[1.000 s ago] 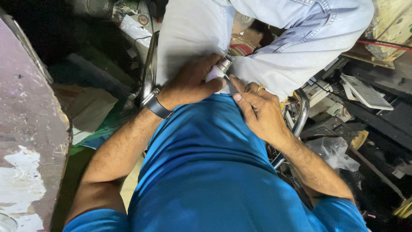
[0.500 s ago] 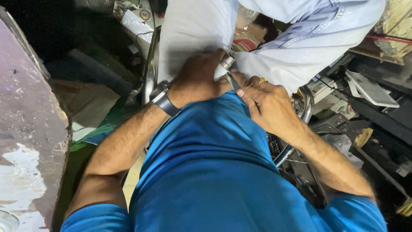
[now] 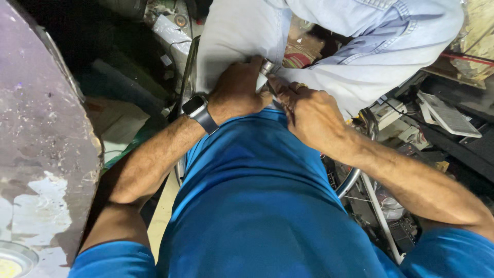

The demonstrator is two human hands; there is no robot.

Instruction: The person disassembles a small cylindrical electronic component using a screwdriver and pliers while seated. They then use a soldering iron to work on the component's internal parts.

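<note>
My left hand (image 3: 237, 91), with a dark smartwatch (image 3: 197, 110) on its wrist, is closed around a small silvery metal cylinder (image 3: 265, 68) in front of my blue shirt. My right hand (image 3: 307, 116) meets it from the right, and its fingertips pinch the same part from below. Most of the part is hidden by my fingers. Both hands work right against the white trouser leg (image 3: 231, 36) of another person standing close.
A shiny curved metal rim (image 3: 354, 179) runs under my right forearm. A worn purple-grey slab (image 3: 43, 134) fills the left side. Cluttered parts, a grey ribbed pedal-like piece (image 3: 448, 116) and cables lie at the right. The other person wears a pale blue shirt (image 3: 381, 31).
Both hands stay together on the metal part. My left hand has turned slightly over it and the view has shifted a little.
</note>
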